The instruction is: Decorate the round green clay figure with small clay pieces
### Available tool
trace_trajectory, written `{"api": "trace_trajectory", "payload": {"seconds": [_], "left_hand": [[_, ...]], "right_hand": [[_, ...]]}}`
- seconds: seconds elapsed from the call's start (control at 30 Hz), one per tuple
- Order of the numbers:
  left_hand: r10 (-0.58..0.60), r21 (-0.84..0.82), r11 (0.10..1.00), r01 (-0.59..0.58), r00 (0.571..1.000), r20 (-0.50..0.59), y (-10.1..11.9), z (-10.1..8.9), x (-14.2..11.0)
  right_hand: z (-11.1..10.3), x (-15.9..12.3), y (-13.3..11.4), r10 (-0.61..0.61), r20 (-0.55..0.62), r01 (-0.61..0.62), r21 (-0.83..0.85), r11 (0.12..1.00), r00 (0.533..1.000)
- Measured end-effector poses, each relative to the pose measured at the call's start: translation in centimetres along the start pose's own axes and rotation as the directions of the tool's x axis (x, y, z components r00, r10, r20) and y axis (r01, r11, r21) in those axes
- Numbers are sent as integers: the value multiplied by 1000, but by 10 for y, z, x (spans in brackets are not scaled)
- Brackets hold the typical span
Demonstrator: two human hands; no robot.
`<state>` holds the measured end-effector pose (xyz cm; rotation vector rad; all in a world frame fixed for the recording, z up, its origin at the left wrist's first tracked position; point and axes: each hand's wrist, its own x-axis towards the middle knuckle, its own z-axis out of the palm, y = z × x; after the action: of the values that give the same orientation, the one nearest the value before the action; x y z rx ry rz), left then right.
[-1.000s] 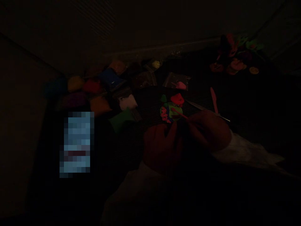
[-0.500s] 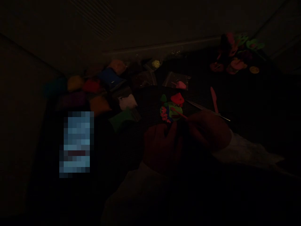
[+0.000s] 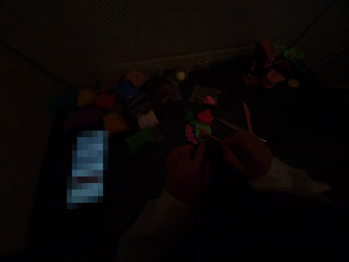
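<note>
The scene is very dark. A small clay model (image 3: 203,131) lies on the dark table, with a green base, a blue strip, pink curls and a red mushroom-like cap (image 3: 205,115). My left hand (image 3: 187,169) is at its near edge, fingers bent and closed, fingertips against the rim; the exact grip is dim. In a closed pinch, my right hand (image 3: 247,153) holds a thin pink modelling tool (image 3: 214,137), its tip over the green base. Partly under my right hand lie scissors (image 3: 226,123), one blade showing. Beyond them is a pink plastic knife (image 3: 247,114).
Several bags of coloured clay lie at the left, among them a green bag (image 3: 141,140) and a blue bag (image 3: 128,91). A clear bag with pink clay (image 3: 208,99) is behind the model. A lit, blurred-out screen (image 3: 88,167) is at left. Colourful clay pieces (image 3: 274,77) stand at back right.
My right hand has shifted slightly right and toward me, and the tool's tip has moved a little lower on the green base. My left hand stays nearly still.
</note>
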<state>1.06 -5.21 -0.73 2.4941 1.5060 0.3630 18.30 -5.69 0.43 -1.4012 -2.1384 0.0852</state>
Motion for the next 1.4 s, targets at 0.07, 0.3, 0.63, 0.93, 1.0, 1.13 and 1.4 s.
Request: {"api": "trace_trajectory", "payload": {"seconds": [0.07, 0.3, 0.63, 0.93, 1.0, 1.13, 1.4], "left_hand": [[-2, 3, 1000, 2, 1000, -7, 0, 0, 0], [7, 3, 1000, -7, 1000, -6, 0, 0, 0], [20, -3, 1000, -20, 1000, -15, -1, 1, 0], [9, 5, 1000, -9, 1000, -18, 0, 1, 0], [13, 6, 1000, -13, 1000, -25, 0, 1, 0], [15, 4, 1000, -15, 1000, -26, -1, 1, 0], [19, -3, 1000, -19, 999, -27, 0, 0, 0]], "right_hand": [[2, 1, 0, -9, 10, 9, -20, 1000, 1000], [1, 3, 1, -38, 35, 39, -40, 998, 999], [2, 5, 1, -46, 20, 47, -55, 997, 999], [2, 6, 1, -50, 19, 51, -58, 997, 999], [2, 6, 1, -51, 18, 52, -58, 997, 999], [2, 7, 0, -45, 16, 46, -52, 998, 999], [3, 6, 1, -29, 11, 30, -59, 998, 1000]]}}
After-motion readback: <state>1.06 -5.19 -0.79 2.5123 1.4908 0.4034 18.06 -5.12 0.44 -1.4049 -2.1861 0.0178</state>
